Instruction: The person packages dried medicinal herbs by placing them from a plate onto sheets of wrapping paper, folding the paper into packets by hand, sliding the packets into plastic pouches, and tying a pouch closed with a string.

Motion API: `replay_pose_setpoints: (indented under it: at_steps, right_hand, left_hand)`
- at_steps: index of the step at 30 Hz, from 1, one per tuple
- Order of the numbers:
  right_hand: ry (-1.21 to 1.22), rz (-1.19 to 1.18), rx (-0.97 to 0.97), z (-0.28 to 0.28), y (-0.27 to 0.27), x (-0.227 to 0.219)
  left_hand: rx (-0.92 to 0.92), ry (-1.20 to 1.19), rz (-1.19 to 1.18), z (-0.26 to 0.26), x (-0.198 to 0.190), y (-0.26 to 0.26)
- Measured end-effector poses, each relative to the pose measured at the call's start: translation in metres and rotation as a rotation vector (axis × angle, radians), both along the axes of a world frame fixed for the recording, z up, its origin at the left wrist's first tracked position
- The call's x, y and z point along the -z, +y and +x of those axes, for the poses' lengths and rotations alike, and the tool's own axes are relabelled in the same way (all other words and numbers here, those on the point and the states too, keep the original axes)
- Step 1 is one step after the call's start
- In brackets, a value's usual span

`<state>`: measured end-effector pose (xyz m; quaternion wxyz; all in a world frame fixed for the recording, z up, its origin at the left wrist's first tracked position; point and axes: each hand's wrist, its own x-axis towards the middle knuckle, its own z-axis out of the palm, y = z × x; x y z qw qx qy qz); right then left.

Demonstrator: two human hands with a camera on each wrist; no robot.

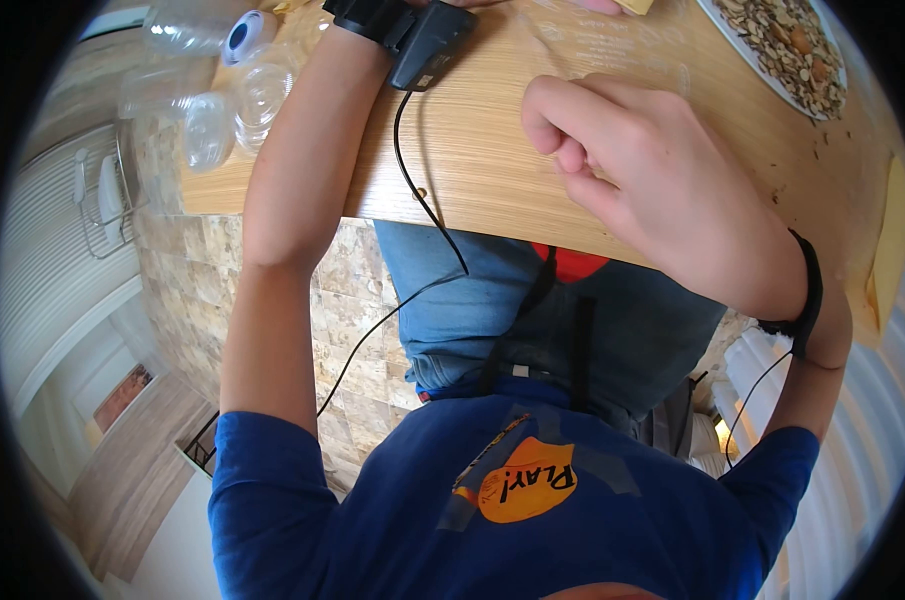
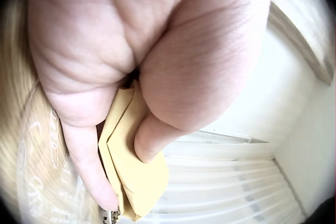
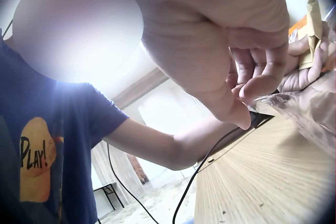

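My left hand (image 2: 142, 50) grips a folded yellow paper packet (image 2: 139, 166), thumb on one side and a finger on the other. In the head view only a sliver of that packet and fingertips shows at the top edge. My right hand (image 1: 642, 160) is over the near part of the wooden table (image 1: 452, 170), its fingers curled in with the thumb close to them. No object shows between its fingers in the right wrist view. A white plate (image 1: 762, 82) of mixed seeds (image 1: 787, 45) stands beyond the right hand, at the upper right.
Clear plastic containers (image 1: 207, 130) and a roll of tape (image 1: 247, 38) lie at the table's left. A transparent plastic bag (image 3: 307, 111) with white print lies near the left hand. Loose crumbs dot the wood near the plate. Yellow paper (image 1: 890, 245) hangs at the right edge. Black cables (image 1: 402, 160) run from the wrists.
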<state>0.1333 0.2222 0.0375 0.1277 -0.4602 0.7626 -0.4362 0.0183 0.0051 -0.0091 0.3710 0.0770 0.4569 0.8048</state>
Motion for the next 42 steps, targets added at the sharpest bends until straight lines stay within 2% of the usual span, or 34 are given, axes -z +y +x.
replay_pose_setpoints:
  at_steps: [8,21,33,42]
  right_hand:
    - [0.029,0.162,0.001,0.0005,0.0024,-0.0051]
    - [0.030,0.106,0.001,0.0004,0.0039,0.0004]
    - [0.079,0.184,0.017,0.0034,0.0042,-0.0032]
    - [0.138,0.086,0.039,0.0058,0.0016,-0.0017]
  left_hand:
    - [0.005,-0.010,0.001,-0.0005,0.0009,-0.0003]
    - [0.012,0.009,0.044,-0.0022,0.0035,-0.0015]
    - [0.008,0.033,0.051,-0.0026,0.0045,-0.0008]
    - [0.001,0.018,0.040,-0.0043,0.0064,-0.0009]
